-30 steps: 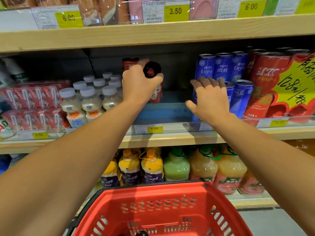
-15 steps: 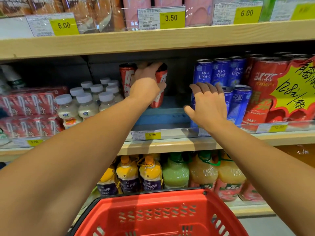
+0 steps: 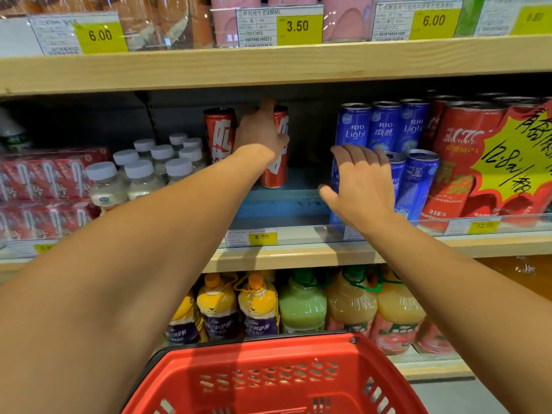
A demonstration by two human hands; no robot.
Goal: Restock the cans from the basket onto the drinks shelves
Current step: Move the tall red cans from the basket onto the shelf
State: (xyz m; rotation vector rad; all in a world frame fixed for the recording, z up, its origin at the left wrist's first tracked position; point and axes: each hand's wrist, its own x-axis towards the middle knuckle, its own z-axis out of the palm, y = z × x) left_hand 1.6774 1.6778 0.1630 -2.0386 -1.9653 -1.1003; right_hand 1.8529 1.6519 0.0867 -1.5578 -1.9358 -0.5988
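From the head view, the left hand [image 3: 263, 135] is gripping a red can [image 3: 276, 162] that is standing upright on the middle shelf [image 3: 286, 204], just beside a second red can [image 3: 219, 132]. The right hand [image 3: 363, 186], fingers straight and spread, is resting against a blue can [image 3: 336, 177] at the front of its row. The red basket [image 3: 268, 377] is sitting below the arms.

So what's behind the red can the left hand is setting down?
Behind the red can held by the left hand only dark shelf back shows; a second red can stands to its left. The hand covers part of that space.
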